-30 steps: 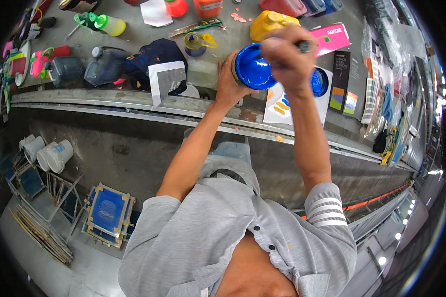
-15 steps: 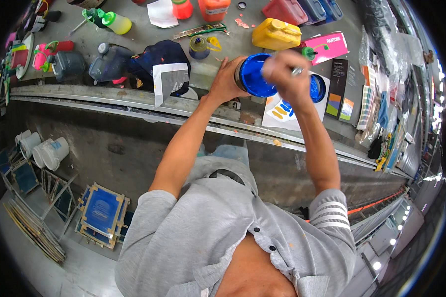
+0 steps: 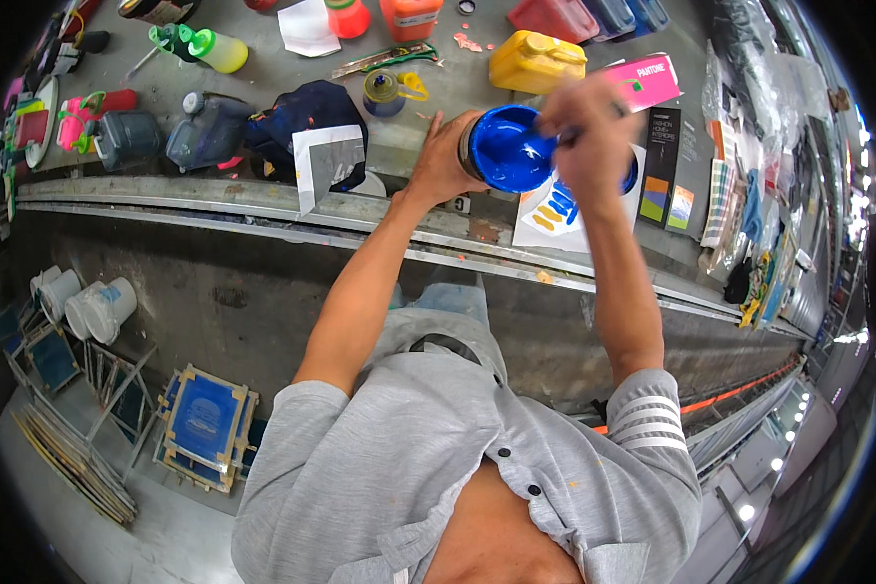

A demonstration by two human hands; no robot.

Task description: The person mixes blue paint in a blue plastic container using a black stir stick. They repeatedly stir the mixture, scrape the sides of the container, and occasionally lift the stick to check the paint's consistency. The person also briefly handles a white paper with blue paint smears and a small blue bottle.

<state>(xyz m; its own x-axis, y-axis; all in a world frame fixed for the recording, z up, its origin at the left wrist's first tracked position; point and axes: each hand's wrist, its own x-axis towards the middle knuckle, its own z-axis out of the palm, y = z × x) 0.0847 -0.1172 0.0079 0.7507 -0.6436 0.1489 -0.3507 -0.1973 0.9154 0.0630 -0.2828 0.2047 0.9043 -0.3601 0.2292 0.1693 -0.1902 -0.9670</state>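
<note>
Wht lettering on pink box (image 3: 658, 86), small pale txt on blk booklet (image 3: 660, 161) nearby

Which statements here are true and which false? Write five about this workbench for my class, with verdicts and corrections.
1. The left hand holds the container of blue paint. True.
2. The sheet near the right hand bears yellow and blue strokes. True.
3. The right hand lies flat on the bench. False: it is raised by the container's mouth, curled, apparently around a blurred tool.
4. The white buckets stand on the bench. False: they are below it, at the left.
5. The pink box is to the right of the yellow jug. True.
</note>
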